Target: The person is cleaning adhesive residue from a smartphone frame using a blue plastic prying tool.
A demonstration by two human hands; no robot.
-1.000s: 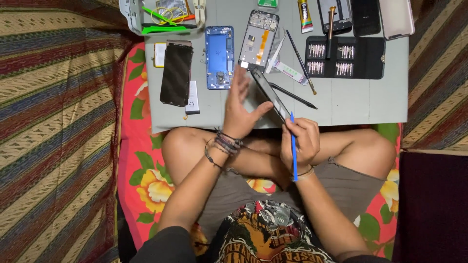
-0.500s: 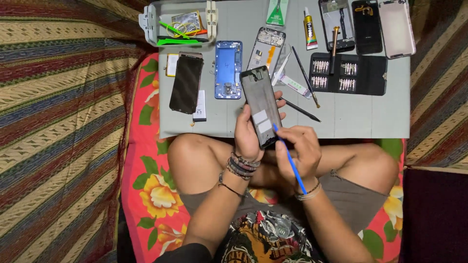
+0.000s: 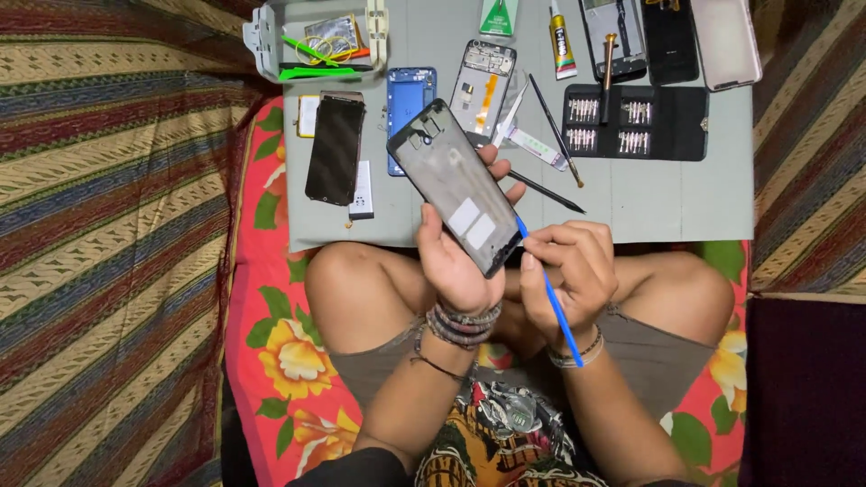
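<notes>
Two hands are busy over my lap, just near the grey bench (image 3: 631,203). My left hand (image 3: 460,261) is wrapping around the lower end of a dark phone frame (image 3: 456,185), fingers closed on its two long sides, and it is tilting the frame so the far end leans out over the bench. My right hand (image 3: 568,271) is pinching a thin blue stick (image 3: 546,289), closed tight on it like on a pencil. The tip of the stick is touching the right edge of the frame.

I am thinking the frame is light, flat and stiff, but thin, so it may bend or crack if I squeeze hard. It looks smooth and a bit slippery. Holding it by the long edges feels safest, not by the flat middle with the two pale sticky patches.

Half a second ago I was holding the frame closer to me, and the blue stick was coming up under it. Now the frame is reaching farther over the bench and the stick tip is sitting on its edge.

On the bench a black phone screen (image 3: 335,149) is lying to the left, a blue phone shell (image 3: 410,108) beside it, and a black case of tiny screwdriver bits (image 3: 636,124) to the right.
</notes>
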